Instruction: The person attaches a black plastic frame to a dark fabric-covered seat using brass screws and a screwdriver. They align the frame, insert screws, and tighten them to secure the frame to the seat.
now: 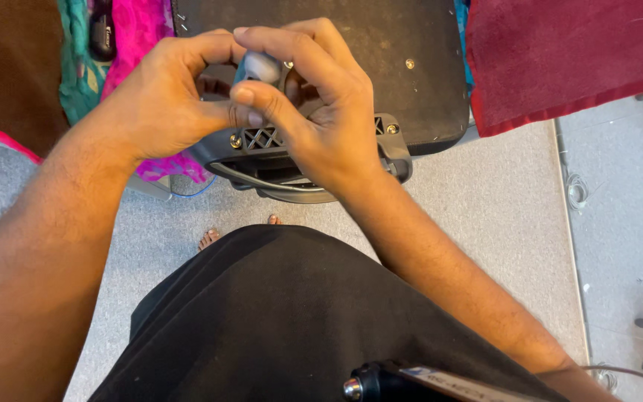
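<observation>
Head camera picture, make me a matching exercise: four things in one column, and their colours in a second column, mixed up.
Things:
1. Small object pinched between both hands
2. Cloth at the top right
3. Garment over the person's lap
4. Fabric under the left hand

Colours:
A. Black
B. Bright pink
C. Pale blue-grey
D. Dark red

Pairs: 1-C, 2-D, 3-A, 4-B.

Both the left hand and the right hand close their fingers on the small object, above a dark chair base.
</observation>
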